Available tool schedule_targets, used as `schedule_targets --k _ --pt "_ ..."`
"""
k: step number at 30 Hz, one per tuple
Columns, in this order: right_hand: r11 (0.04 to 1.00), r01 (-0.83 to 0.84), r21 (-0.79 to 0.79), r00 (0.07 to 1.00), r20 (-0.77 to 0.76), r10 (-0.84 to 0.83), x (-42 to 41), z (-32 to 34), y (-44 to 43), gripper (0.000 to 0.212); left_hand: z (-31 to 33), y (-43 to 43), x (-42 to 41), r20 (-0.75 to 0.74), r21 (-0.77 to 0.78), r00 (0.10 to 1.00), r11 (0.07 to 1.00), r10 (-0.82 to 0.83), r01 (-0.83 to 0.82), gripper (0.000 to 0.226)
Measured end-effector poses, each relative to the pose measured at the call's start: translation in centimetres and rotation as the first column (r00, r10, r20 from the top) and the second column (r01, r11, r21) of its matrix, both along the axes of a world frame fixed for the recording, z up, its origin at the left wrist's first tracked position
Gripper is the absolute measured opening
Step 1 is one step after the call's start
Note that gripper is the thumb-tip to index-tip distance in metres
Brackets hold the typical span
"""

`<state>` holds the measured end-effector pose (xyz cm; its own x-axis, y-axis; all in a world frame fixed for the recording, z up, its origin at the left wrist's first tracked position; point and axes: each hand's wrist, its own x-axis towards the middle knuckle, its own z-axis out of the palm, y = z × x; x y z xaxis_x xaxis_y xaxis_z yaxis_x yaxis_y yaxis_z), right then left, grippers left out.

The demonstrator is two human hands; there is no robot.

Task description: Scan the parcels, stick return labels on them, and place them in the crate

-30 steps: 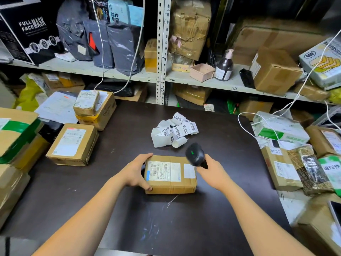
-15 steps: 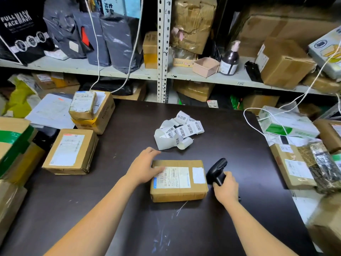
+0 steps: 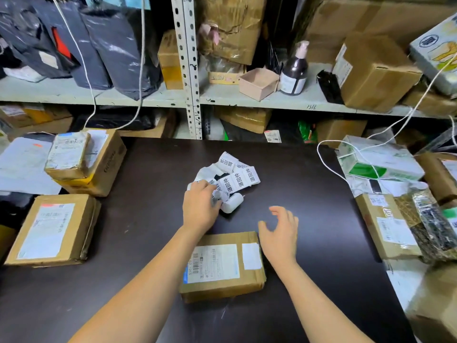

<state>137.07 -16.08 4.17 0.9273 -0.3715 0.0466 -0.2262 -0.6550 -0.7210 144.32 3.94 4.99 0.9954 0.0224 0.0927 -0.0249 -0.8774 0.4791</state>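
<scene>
Head camera shows me the left hand (image 3: 200,206) down on the crumpled label strip (image 3: 235,179) in the middle of the dark table (image 3: 309,194) — fingers curled over the paper, gripping it beside the small white roll (image 3: 232,203). The right hand (image 3: 280,233) hovers empty, fingers spread loose (nothing in it), just past the far right corner of the parcel (image 3: 222,268). That parcel lies flat near the table's front edge, shipping label (image 3: 214,263) up, partly under the left forearm.
</scene>
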Motion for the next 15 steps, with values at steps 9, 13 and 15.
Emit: schedule_targets --k 9,13,15 --pt "0.959 -0.217 0.184 0.929 -0.264 0.261 9.3 -2.6 3.6 0.043 -1.1 0.2 -0.6 0.065 -0.108 0.997 0.993 0.052 -0.045 0.021" --pt "0.919 -0.16 0.361 0.93 -0.258 0.263 9.0 -3.4 3.8 0.032 -1.2 0.8 -2.2 0.001 -0.181 1.0 0.983 0.017 -0.016 0.01" --pt "0.875 -0.196 0.443 0.933 -0.19 0.306 8.3 -3.2 3.5 0.027 -1.1 0.7 -2.8 -0.038 -0.236 0.999 0.972 -0.026 0.016 0.014"
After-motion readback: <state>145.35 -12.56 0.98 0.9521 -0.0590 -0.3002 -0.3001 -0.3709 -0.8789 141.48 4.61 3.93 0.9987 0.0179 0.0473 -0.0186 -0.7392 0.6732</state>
